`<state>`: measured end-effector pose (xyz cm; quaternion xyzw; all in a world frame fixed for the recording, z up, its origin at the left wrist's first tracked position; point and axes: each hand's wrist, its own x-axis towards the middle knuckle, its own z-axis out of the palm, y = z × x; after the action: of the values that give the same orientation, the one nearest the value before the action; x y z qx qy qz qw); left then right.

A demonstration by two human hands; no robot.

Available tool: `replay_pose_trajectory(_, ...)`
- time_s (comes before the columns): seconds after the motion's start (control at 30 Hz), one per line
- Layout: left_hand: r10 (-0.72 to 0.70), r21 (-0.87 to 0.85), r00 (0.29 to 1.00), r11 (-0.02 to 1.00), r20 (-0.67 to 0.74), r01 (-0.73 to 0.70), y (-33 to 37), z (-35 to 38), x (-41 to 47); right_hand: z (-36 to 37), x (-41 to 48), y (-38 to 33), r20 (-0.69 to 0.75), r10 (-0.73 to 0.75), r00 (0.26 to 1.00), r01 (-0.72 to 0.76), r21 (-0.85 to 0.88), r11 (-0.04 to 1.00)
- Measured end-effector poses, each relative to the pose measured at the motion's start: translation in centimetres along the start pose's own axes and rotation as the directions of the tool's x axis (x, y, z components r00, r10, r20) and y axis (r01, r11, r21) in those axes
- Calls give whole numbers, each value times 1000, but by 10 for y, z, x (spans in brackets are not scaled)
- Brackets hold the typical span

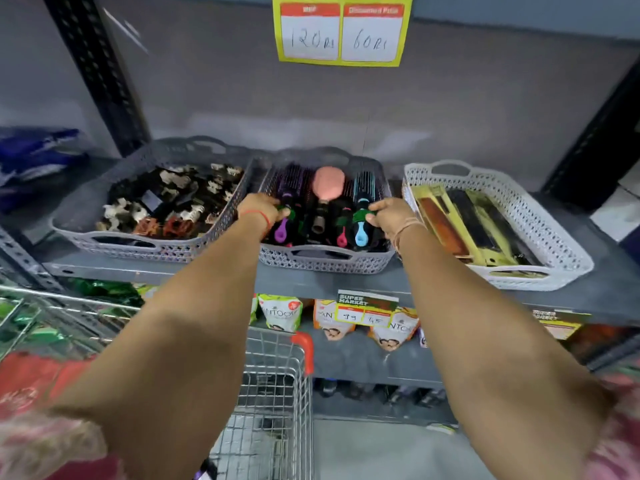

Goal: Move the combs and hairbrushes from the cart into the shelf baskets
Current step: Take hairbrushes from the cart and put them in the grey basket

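Note:
A grey middle basket (pixel 325 263) on the shelf holds several round hairbrushes lying side by side, plus a pink paddle brush (pixel 329 183). My left hand (pixel 261 211) grips the purple-handled hairbrush (pixel 282 230) at the basket's left side. My right hand (pixel 389 214) grips the blue-handled hairbrush (pixel 361 232) at its right side. Between them lie a black brush (pixel 318 220) and a pink-handled one (pixel 343 233). The wire cart (pixel 277 393) stands below between my arms; little of its inside shows.
A grey basket (pixel 114 242) of hair claw clips sits to the left. A white basket (pixel 540 271) with combs in yellow packs sits to the right. A yellow price sign (pixel 341 29) hangs above. Shampoo pouches (pixel 280 313) fill the shelf below.

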<state>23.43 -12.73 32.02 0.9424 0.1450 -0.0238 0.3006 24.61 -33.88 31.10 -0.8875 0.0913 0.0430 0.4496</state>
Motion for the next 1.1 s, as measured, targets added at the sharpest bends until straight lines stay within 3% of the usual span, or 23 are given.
replay_pose_trajectory(0.17, 33, 264, 995, 964, -99, -6, -1, 21, 0, 21, -9, 4, -119, -19, 993, -29, -393, 919)
replay_pose_trajectory(0.27, 114, 264, 986, 961, -121, -79, -5, 25, -10, 23, -17, 4, -113, -108, 988, 23, -578, 816)
replay_pose_trajectory(0.33, 177, 191, 974, 970, -142, -149, -11, 13, -16, 15, -20, -3, -63, -143, 988, 81, -577, 813)
replay_pose_trajectory(0.4, 182, 36, 940, 983, -288, -179, -19, -13, -23, 9, -25, -21, -41, -252, 967, 194, -525, 829)
replay_pose_trajectory(0.5, -12, -333, 852, 923, -523, -192, -46, -66, -41, 21, -44, -64, -8, -438, 899, 406, -359, 840)
replay_pose_trajectory(0.6, -202, -478, 718, 855, -666, -203, -99, -113, -65, 62, -78, -116, 50, -538, 842, 539, -5, 842)
replay_pose_trajectory(0.67, -297, -490, 642, 860, -707, -141, -143, -127, -86, 101, -106, -143, 160, -557, 815, 503, 282, 817)
replay_pose_trajectory(0.77, -444, -558, 580, 830, -683, -22, -209, -121, -115, 164, -143, -161, 350, -569, 744, 407, 438, 801)
replay_pose_trajectory(0.83, -517, -614, 618, 786, -592, 69, -244, -103, -134, 204, -159, -156, 525, -551, 649, 362, 424, 830)
replay_pose_trajectory(0.9, -521, -578, 677, 798, -520, 170, -273, -78, -149, 246, -165, -139, 675, -477, 563, 351, 326, 877)
replay_pose_trajectory(1.0, -530, -386, 745, 838, -406, 386, -300, -43, -167, 305, -159, -103, 827, -321, 462, 408, 123, 905)
replay_pose_trajectory(1.1, -643, -373, 713, 757, -280, 536, -336, -1, -176, 354, -146, -63, 915, -172, 364, 500, -36, 866)
